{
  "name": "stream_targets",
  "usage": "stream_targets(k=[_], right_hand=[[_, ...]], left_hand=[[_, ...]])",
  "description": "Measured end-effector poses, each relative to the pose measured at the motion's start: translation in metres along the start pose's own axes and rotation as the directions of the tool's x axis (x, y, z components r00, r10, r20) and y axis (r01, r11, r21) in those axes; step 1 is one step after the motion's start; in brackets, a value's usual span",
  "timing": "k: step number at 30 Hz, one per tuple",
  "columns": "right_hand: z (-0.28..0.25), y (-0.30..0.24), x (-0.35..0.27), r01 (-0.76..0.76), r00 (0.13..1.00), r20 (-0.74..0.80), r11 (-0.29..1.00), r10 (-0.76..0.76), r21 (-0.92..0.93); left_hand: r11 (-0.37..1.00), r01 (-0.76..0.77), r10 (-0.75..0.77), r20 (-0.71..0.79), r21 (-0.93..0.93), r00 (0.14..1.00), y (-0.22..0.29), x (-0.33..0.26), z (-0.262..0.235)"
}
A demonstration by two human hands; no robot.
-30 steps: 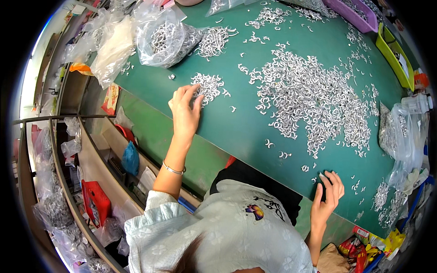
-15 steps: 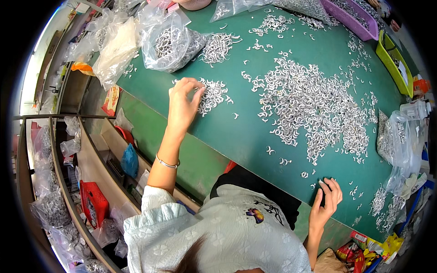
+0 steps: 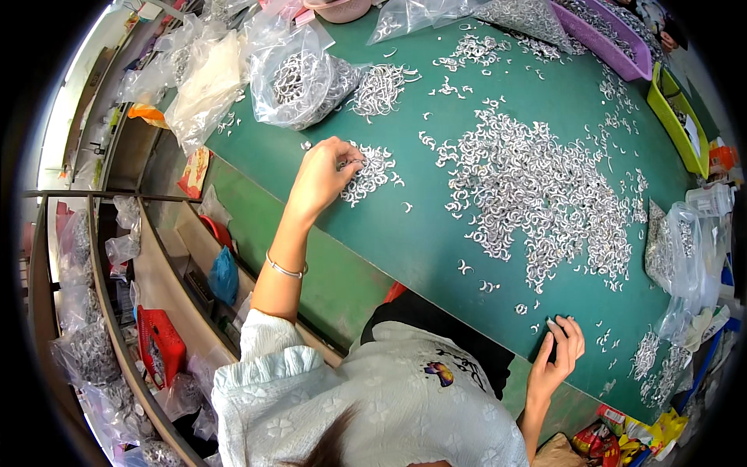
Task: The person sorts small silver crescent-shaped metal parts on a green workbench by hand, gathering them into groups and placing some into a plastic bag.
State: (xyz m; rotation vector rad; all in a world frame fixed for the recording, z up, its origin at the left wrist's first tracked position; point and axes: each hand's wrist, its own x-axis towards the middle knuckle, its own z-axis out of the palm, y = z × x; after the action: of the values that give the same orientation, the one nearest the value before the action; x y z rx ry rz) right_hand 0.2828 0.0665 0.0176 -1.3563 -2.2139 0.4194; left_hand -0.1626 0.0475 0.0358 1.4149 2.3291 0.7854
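Fingers of the left hand (image 3: 323, 175) pinch into a small heap of metal hooks (image 3: 372, 173) at 11 o'clock; the right hand (image 3: 556, 358), half-open, holds nothing at 4 o'clock on the green tabletop (image 3: 436, 257).

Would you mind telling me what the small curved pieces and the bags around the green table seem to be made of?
Curved pieces: probably metal, with a bright silvery shine. Bags: thin clear plastic film, crinkled and glossy, contents showing through. Table: smooth matte green top; material unclear.

**Workroom surroundings**

Green tabletop (image 3: 436, 249) runs diagonally across view. Wooden shelf (image 3: 167, 257) sits below its left edge, holding a red basket (image 3: 159, 346) and blue bag (image 3: 224, 274). Bright daylight enters at upper left. Purple tray (image 3: 615, 39) and yellow-green tray (image 3: 675, 117) at far edge.
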Motion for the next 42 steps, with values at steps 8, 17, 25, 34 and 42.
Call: stream_targets(k=[8, 17, 25, 34, 42], right_hand=[[0.001, -0.001, 0.003, 0.009, 1.0, -0.004, 1.0, -0.009, 0.004], [0.004, 0.002, 0.002, 0.011, 1.0, -0.025, 1.0, -0.011, -0.002], [0.004, 0.002, 0.002, 0.018, 0.999, -0.037, 1.0, -0.018, 0.007], [0.007, 0.004, 0.002, 0.029, 0.998, -0.054, 1.0, -0.029, 0.003], [0.008, 0.001, 0.001, 0.025, 0.997, -0.074, 1.0, -0.024, 0.009]], left_hand=[[0.993, -0.059, 0.056, 0.039, 0.103, 0.998, -0.005, -0.005, 0.003], [0.948, -0.185, 0.2, -0.036, 0.26, 0.979, 0.004, -0.012, 0.005], [0.951, -0.259, 0.289, -0.188, 0.17, 0.939, -0.006, -0.012, 0.009], [0.975, -0.221, 0.21, -0.368, 0.014, 0.906, -0.004, 0.038, 0.008], [0.881, -0.428, 0.473, -0.408, 0.202, 0.781, 0.003, 0.044, 0.026]])
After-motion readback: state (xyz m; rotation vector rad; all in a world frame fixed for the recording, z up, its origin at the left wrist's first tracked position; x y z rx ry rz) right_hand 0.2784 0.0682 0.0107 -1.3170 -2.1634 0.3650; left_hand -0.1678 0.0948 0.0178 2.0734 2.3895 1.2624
